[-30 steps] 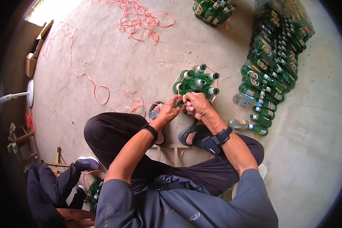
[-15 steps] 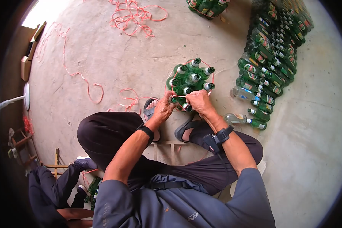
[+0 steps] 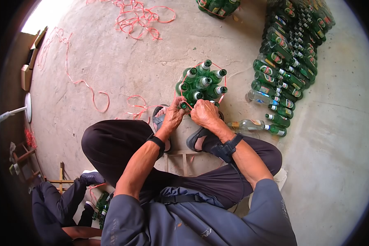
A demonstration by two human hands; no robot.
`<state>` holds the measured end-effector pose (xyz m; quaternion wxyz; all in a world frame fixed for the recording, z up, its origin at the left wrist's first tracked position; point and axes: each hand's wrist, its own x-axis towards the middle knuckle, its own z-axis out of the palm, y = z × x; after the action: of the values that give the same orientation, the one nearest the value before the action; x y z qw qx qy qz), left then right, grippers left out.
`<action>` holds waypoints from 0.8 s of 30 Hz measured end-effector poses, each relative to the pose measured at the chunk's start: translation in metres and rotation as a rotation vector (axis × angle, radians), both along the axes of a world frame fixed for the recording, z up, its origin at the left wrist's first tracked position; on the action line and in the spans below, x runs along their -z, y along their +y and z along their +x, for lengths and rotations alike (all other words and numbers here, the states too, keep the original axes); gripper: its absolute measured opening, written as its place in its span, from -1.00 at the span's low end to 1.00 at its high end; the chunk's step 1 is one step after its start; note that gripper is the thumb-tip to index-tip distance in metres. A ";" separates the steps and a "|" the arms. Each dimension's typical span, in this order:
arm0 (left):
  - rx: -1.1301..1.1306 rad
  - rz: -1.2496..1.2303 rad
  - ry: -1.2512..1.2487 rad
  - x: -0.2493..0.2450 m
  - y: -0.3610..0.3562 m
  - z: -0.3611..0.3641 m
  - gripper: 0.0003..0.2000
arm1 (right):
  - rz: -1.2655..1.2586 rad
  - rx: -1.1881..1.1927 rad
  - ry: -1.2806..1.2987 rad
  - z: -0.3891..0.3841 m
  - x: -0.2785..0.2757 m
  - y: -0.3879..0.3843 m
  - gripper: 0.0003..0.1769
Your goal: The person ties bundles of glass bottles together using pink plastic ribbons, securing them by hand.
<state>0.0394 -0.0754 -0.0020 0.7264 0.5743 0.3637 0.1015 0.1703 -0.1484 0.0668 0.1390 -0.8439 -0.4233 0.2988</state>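
We count one upright cluster of green bottles (image 3: 201, 84) just above the middle of the frame. At least eight capped necks show, and one loop of red string (image 3: 223, 82) runs round them. Two hands meet at its lower edge. The left hand (image 3: 173, 115) touches the cluster's lower-left side, fingers curled tight beside a bottle neck. The right hand (image 3: 205, 114) sits just beside it, balled into a fist against the cluster's underside. Both are closed, but the knuckles cover the spot, so we cannot tell whether they pinch the string or a neck. Any bottles beneath the right hand are hidden.

Around them we count three loose lengths of string on the concrete: a big tangle (image 3: 139, 16) at top centre, a long strand (image 3: 82, 82) at the left, and a small snarl (image 3: 137, 108) just left of the left hand. One clear bottle (image 3: 250, 125) lies to the right of the right hand. The stacked rows of bottles (image 3: 287, 53) at upper right are too crowded to count. A second bundle (image 3: 217, 5) is cut off by the top edge, and another person's legs (image 3: 57, 197) are partly cut off at lower left.
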 end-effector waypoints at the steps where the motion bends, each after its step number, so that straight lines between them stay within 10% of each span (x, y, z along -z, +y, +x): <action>1: -0.026 -0.028 -0.071 0.004 0.000 0.000 -0.61 | -0.020 0.031 0.014 0.000 0.003 0.000 -0.71; 15: 0.210 0.228 0.356 0.011 0.008 -0.010 -0.65 | 0.023 -0.127 -0.139 0.013 -0.004 0.001 -0.81; 24: 0.060 0.000 -0.079 0.023 0.005 -0.012 -0.61 | 0.021 -0.030 -0.087 -0.007 -0.010 -0.003 -0.77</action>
<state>0.0273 -0.0709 -0.0250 0.7428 0.5804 0.3176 0.1022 0.1632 -0.1514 0.0766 0.1250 -0.8481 -0.4448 0.2593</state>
